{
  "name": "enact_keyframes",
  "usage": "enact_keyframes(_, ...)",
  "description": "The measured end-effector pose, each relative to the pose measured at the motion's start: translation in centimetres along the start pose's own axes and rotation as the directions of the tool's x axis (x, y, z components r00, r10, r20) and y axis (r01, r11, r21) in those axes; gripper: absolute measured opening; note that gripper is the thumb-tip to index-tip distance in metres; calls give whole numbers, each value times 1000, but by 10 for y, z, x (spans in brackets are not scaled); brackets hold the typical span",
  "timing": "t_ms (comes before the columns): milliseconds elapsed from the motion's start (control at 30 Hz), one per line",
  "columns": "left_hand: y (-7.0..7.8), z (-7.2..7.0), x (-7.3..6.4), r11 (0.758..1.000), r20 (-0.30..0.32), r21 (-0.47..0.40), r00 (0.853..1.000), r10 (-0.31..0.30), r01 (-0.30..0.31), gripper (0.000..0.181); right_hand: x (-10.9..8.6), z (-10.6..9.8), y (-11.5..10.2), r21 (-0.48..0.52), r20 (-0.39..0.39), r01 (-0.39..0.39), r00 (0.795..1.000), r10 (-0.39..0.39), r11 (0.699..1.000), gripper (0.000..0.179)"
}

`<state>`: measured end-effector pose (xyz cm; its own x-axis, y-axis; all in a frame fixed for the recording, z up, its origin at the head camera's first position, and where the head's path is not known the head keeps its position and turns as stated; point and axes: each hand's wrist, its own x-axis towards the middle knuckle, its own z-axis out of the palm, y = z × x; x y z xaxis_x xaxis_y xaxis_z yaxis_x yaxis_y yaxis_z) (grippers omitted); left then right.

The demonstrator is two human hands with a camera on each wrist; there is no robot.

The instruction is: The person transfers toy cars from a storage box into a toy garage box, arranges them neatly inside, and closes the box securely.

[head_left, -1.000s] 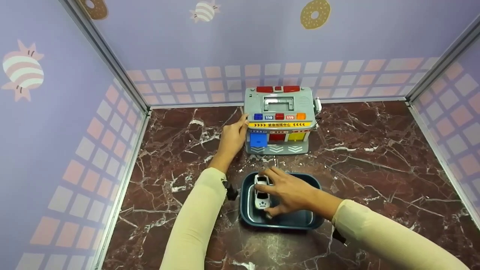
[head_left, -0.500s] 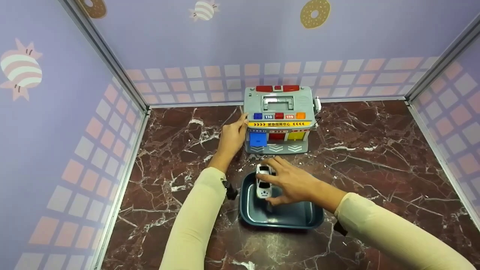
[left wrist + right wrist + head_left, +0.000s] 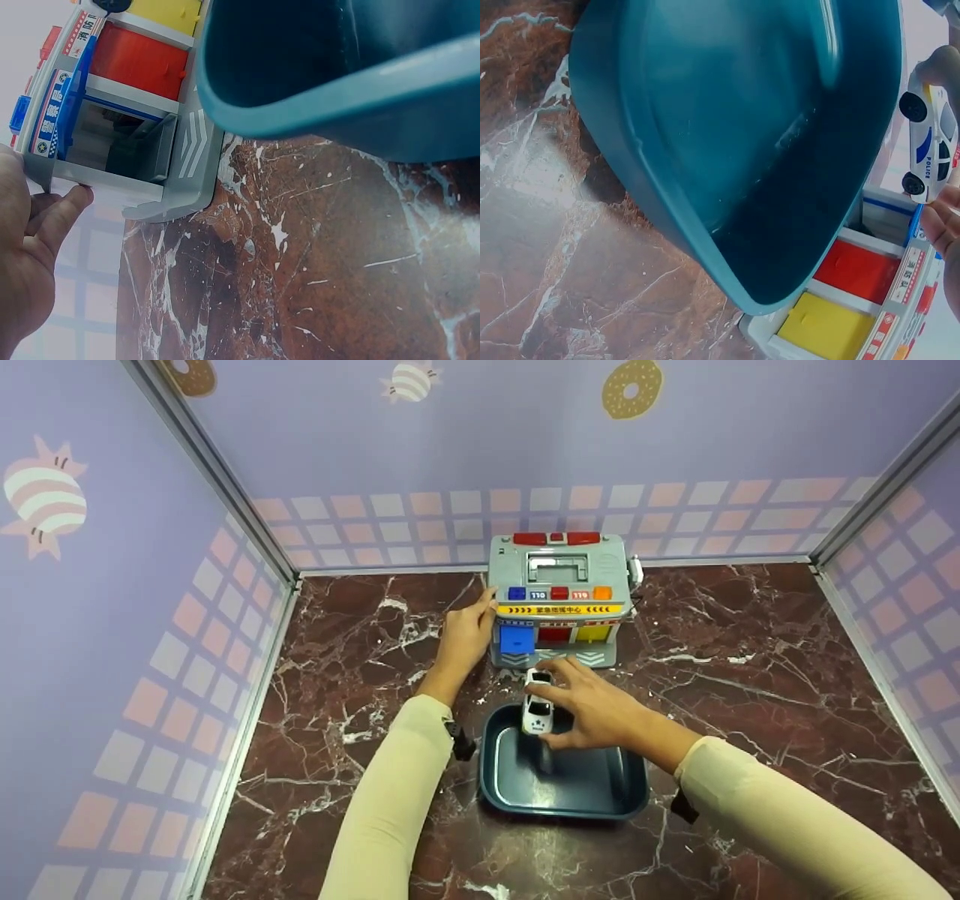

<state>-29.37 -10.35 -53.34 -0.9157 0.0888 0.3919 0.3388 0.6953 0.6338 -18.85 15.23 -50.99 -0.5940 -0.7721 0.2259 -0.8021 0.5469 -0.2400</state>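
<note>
In the head view, my right hand (image 3: 596, 709) pinches a white toy police car (image 3: 537, 724) by its ends, thumb at one end and fingers at the other. The car is held above the back part of the dark teal tub (image 3: 562, 813). My left hand (image 3: 466, 637) holds the left side of a grey toy emergency station (image 3: 615, 564), its fingertips against the side wall below the roof. The station's blue door (image 3: 73, 97) is swung up, showing a hollow bay. Its red door (image 3: 139, 61) and yellow door (image 3: 829, 326) are down.
The tub stands right in front of the station on a dark red marbled tabletop (image 3: 360, 810). Purple patterned panels (image 3: 465, 450) rise behind and at both sides. A white piece (image 3: 635, 571) juts from the station's right side.
My right hand has lifted the police car out of the tub and carried it forward toward the station, slightly right. My left hand stays at the station's side.
</note>
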Motion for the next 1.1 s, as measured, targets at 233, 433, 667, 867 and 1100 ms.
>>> enact_keyframes(233, -1, 0, 0, 1000, -1, -1, 1000, 5, -5, 39, 1, -1, 10, 56, 2, -68, 998, 68, 996, 79)
enact_keyframes(433, -1, 0, 0, 1000, 18, -10, 1000, -2, 3, 41, 1, -3, 19, 74, -17, -72, 997, 73, 995, 77)
enact_keyframes(667, -1, -1, 0, 1000, 26, -10, 1000, 0, 1, 41, 1, -3, 28, 115, -24, -134, 990, 138, 984, 73)
enact_keyframes(867, -1, 0, 0, 1000, 24, 1, 1000, -3, 3, 41, 4, -3, 35, 136, -36, -159, 986, 165, 978, 72)
enact_keyframes(1100, -1, 0, 1, 1000, 32, 7, 999, -23, 23, 41, 6, 0, 41, 146, -42, -188, 980, 196, 971, 71)
